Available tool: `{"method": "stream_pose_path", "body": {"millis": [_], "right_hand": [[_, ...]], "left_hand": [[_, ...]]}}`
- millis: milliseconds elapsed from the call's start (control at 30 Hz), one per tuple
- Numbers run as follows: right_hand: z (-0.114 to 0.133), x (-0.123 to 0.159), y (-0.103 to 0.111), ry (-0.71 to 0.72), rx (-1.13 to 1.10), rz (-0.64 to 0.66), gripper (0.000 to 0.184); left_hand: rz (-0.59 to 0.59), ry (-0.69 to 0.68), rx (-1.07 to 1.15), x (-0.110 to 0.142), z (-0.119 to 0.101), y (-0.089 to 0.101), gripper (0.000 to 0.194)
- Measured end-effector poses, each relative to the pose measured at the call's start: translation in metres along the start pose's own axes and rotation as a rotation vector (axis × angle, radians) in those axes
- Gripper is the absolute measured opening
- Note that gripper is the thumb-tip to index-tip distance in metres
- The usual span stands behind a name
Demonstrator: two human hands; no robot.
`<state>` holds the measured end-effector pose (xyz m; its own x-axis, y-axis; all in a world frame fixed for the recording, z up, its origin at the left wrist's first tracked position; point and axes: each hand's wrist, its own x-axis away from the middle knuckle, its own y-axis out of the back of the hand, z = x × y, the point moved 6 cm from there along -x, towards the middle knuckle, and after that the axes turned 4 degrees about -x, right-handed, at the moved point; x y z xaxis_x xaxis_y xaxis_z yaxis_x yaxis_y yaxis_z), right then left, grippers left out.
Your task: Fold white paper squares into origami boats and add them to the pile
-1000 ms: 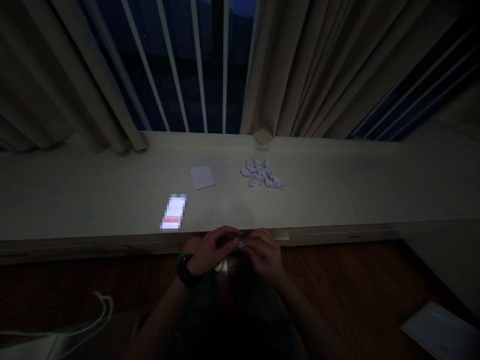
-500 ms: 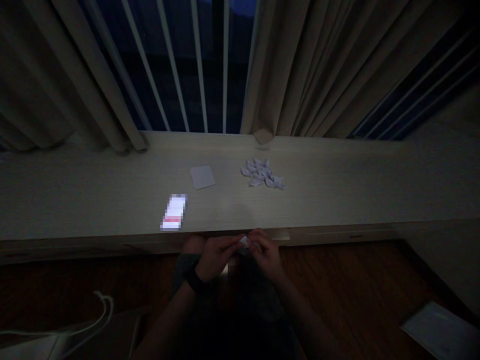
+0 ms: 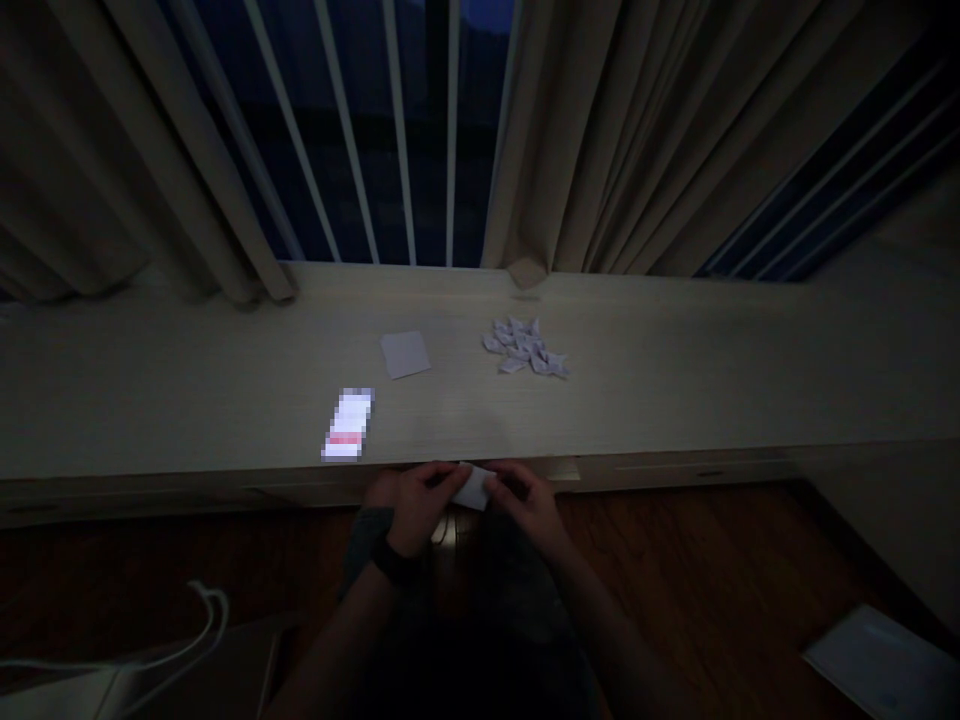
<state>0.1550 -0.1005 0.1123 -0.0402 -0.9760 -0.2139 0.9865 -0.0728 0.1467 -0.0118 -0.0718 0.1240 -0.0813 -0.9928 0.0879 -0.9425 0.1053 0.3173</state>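
A small piece of white paper (image 3: 473,490) is held between my two hands, just off the front edge of the ledge and above my lap. My left hand (image 3: 424,502), with a dark band on its wrist, pinches the paper's left side. The thumb and fingers of my right hand (image 3: 531,503) grip its right side. Beyond them on the ledge sit a flat stack of square white paper (image 3: 405,355) and, to its right, a loose pile of folded paper pieces (image 3: 523,346).
A lit phone (image 3: 348,424), its screen blurred, lies near the front edge of the pale ledge (image 3: 675,380). Curtains (image 3: 607,130) hang at the barred window behind. White cables (image 3: 214,610) run at lower left, and a pale flat object (image 3: 885,660) lies on the floor at lower right.
The paper in my hands was bunched small and now shows a wider, flat face. My hands have moved slightly apart. The stack, pile and phone have stayed put.
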Motion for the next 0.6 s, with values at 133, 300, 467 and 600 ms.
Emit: {"method": "stream_pose_path", "body": {"millis": [133,300,467,600], "right_hand": [[-0.017,0.001,-0.006,-0.112,-0.019,-0.018,0.026],[-0.025,-0.002,-0.006,-0.143,0.022,0.012,0.030],[-0.029,-0.002,-0.002,-0.149,0.045,-0.036,0.034],[-0.032,-0.002,-0.003,-0.181,0.051,-0.021,0.036]], "left_hand": [[0.009,-0.002,0.026,-0.002,0.006,-0.004,0.025],[0.075,0.026,0.045,-0.004,0.008,-0.008,0.024],[-0.017,0.109,0.011,-0.001,0.001,-0.002,0.020],[0.087,0.143,-0.020,-0.002,-0.010,-0.003,0.021]]}}
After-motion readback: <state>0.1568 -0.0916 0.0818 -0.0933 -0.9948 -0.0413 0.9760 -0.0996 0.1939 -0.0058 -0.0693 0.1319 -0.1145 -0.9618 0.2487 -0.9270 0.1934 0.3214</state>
